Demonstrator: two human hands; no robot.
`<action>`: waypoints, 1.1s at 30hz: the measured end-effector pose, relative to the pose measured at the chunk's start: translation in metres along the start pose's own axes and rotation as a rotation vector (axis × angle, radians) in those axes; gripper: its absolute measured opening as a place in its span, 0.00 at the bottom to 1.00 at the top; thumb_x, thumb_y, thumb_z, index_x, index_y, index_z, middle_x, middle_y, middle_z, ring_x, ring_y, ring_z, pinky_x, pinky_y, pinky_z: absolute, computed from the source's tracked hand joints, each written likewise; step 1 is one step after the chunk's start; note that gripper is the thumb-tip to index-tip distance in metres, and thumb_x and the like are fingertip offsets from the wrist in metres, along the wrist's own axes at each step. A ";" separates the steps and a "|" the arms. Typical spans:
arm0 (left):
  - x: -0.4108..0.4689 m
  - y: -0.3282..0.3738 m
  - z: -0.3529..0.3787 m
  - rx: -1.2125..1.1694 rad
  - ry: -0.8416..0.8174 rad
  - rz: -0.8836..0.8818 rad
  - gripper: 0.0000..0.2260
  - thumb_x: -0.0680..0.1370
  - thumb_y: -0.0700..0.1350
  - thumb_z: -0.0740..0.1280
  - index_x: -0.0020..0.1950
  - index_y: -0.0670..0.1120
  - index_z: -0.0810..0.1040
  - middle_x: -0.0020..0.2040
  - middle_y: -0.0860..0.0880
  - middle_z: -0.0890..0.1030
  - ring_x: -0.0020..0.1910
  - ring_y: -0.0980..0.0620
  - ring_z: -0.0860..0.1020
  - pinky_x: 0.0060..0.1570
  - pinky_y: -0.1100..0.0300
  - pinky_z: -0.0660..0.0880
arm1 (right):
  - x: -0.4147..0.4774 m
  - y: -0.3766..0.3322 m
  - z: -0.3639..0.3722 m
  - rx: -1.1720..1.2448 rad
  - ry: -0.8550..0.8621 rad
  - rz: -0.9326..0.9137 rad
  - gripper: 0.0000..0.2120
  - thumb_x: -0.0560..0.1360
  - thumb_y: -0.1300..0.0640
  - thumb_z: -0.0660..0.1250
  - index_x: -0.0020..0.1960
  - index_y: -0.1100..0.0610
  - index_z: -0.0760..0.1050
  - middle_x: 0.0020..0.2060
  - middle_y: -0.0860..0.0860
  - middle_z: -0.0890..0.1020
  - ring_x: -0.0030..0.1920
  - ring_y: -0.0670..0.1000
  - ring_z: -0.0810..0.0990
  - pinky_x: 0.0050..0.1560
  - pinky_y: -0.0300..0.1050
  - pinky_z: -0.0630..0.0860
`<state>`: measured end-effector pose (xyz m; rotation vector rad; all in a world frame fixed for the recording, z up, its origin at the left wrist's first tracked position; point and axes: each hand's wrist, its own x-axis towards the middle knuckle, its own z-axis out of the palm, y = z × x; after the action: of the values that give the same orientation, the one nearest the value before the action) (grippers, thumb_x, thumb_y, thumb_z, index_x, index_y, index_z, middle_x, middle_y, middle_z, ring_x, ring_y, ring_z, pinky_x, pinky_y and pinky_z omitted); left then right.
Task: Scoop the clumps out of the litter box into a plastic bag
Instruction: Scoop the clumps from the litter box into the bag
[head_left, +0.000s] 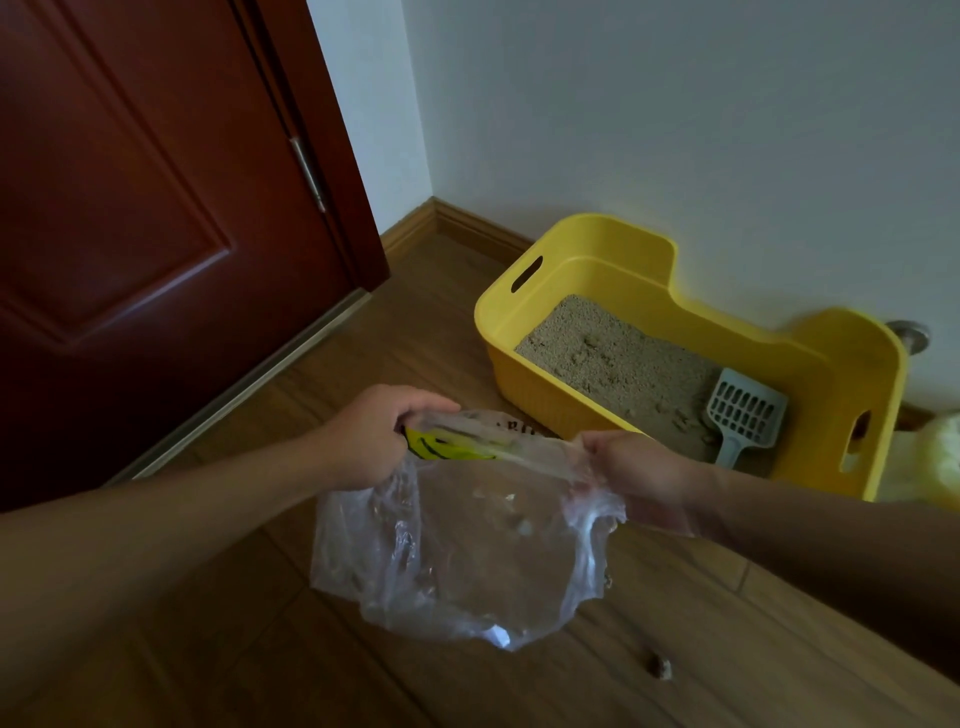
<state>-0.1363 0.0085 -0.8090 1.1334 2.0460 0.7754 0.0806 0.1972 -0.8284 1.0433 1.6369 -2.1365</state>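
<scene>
Left hand: the left hand (371, 436) is gripping one side of the bag's mouth, fingers curled tight around bunched plastic.
Right hand: the right hand (631, 467) is clamping the opposite side of the mouth; the two hands are holding well apart, stretching the rim between them.
Plastic bag: the clear plastic bag (467, 545) is hanging below both fists above the wooden floor (701, 649), a yellow smiley print showing near the left hand.
Litter box: the yellow litter box (550, 395) is sitting against the white wall (675, 130), just beyond the bag, holding pale litter (618, 364) with several clumps showing.
Scoop: a grey slotted litter scoop (743, 413) is lying inside the box at its right end, untouched.
Stray clump: one small clump (658, 666) is lying on the floor below the right forearm.
Door: a dark red door (156, 208) is standing to the left.
</scene>
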 end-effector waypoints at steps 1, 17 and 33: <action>0.000 0.000 0.000 -0.049 -0.008 -0.001 0.29 0.74 0.25 0.61 0.64 0.55 0.78 0.59 0.54 0.81 0.60 0.56 0.78 0.60 0.55 0.78 | 0.001 0.001 -0.002 0.012 0.000 0.001 0.12 0.80 0.68 0.53 0.48 0.63 0.75 0.37 0.59 0.78 0.37 0.56 0.78 0.42 0.51 0.77; 0.001 0.014 -0.007 -0.146 -0.035 -0.045 0.23 0.75 0.26 0.64 0.62 0.48 0.80 0.58 0.51 0.82 0.59 0.57 0.80 0.59 0.60 0.77 | -0.013 0.003 -0.001 -0.288 0.023 -0.357 0.15 0.77 0.65 0.68 0.62 0.56 0.75 0.49 0.51 0.84 0.49 0.49 0.84 0.51 0.46 0.81; 0.023 0.054 -0.005 -0.126 -0.008 -0.034 0.16 0.74 0.30 0.69 0.55 0.48 0.83 0.51 0.48 0.85 0.52 0.54 0.82 0.54 0.59 0.78 | -0.031 -0.010 -0.062 -0.742 0.644 -0.381 0.22 0.77 0.48 0.69 0.68 0.53 0.71 0.53 0.46 0.79 0.50 0.45 0.78 0.51 0.40 0.74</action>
<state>-0.1231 0.0519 -0.7714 1.0278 1.9752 0.8680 0.1207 0.2511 -0.8071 1.2758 2.7966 -1.1457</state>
